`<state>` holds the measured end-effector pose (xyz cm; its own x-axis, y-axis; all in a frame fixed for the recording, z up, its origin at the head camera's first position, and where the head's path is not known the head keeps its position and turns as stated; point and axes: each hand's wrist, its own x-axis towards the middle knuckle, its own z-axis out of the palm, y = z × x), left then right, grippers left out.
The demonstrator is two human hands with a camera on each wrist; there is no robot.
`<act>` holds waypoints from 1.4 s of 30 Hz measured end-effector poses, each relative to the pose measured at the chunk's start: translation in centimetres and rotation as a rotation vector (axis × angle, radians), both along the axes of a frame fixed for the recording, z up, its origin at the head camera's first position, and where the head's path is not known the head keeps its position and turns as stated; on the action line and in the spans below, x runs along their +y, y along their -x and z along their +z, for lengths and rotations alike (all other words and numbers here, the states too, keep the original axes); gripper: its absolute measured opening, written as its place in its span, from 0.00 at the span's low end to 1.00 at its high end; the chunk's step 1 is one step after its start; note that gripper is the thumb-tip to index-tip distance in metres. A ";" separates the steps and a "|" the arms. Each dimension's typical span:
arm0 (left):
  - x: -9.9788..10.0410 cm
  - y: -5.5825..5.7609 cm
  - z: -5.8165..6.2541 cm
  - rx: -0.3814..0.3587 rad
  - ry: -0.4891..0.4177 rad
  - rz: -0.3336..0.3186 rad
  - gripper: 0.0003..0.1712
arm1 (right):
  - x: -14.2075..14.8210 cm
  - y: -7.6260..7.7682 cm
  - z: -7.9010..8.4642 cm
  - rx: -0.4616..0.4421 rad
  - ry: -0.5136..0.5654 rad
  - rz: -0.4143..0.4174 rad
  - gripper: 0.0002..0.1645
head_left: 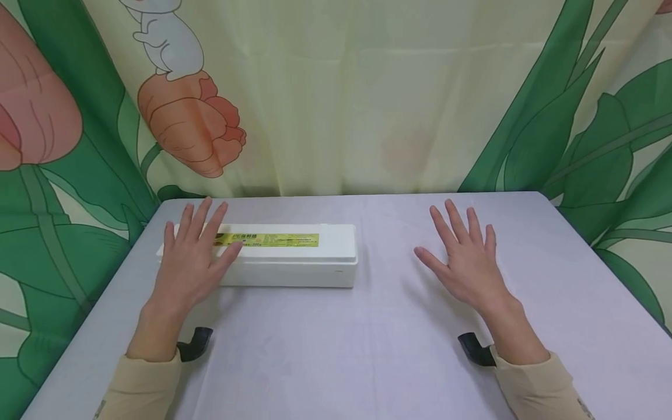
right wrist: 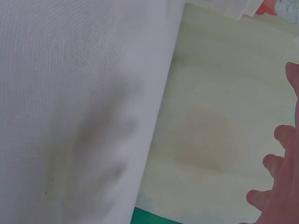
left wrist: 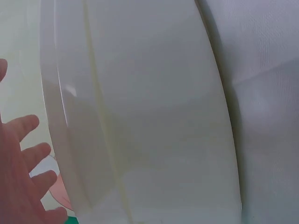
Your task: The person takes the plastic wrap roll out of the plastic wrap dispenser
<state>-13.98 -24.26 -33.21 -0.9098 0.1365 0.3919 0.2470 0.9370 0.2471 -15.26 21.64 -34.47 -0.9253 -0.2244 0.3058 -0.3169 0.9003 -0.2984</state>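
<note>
A long white box (head_left: 294, 274) with a yellow-green printed label (head_left: 289, 240) on its lid lies left of centre on the table. My left hand (head_left: 191, 259) is spread with straight fingers in front of the box's left end, covering part of it in the head view. Seen from the left wrist, the box's smooth white side (left wrist: 168, 116) fills the middle, and the fingers (left wrist: 36, 156) show at the left edge. Over the right half of the table my right hand (head_left: 469, 265) is spread too, holding nothing, and casts a shadow on the cloth.
A white cloth covers the table (head_left: 325, 350). Behind it hangs a pale curtain (head_left: 346, 116) printed with leaves, flowers and a white rabbit. A black wrist mount (head_left: 195, 344) juts from the left sleeve, and another black mount (head_left: 476, 350) from the right sleeve.
</note>
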 end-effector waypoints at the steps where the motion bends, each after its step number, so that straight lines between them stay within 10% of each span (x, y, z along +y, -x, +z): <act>1: -0.1 0.0 0.0 0.008 -0.004 -0.004 0.43 | -0.1 0.0 0.0 0.002 0.007 0.003 0.49; 16: -3.3 0.6 -0.2 0.144 -0.170 -0.008 0.36 | -2.8 0.6 -0.1 0.093 0.057 0.095 0.47; 42: -6.9 0.8 -1.7 0.035 -0.474 0.051 0.32 | -7.7 1.3 -0.6 0.037 -0.015 0.233 0.50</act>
<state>-14.82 -31.16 -34.91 -0.8960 -0.1089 0.4304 0.2195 0.7340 0.6427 -16.54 13.99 -35.12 -0.8362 -0.4353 0.3336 -0.5271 0.8059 -0.2695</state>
